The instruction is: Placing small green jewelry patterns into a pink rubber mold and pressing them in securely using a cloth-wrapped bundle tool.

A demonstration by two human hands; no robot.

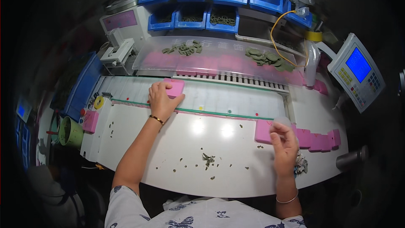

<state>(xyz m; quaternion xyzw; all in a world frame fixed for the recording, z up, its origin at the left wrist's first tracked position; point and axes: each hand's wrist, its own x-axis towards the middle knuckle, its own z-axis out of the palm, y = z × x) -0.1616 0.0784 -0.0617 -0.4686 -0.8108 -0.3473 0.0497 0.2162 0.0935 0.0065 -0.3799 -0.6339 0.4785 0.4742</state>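
My left hand [161, 99] is closed around a pink rubber-like block [176, 88] on the pale conveyor strip [211, 97], thumb at its near side and fingers over its left end. On the right, my right hand [285, 145] is raised with its fingers bent together. A pale, translucent, blurred piece [282, 121] shows at those fingertips; its kind cannot be made out. Just left of them, another pink block [263, 131] lies on the white table [228, 143], partly hidden by the hand. Several more pink blocks [317, 141] run in a row to the right.
Small green scraps [208, 159] litter the table. Green pieces [185, 48] lie on a translucent cover [219, 55] behind the conveyor. Blue bins [222, 20] stand at the back. At right are a control panel [358, 69] and a metal cylinder [352, 158]; at left, a green bucket [71, 131].
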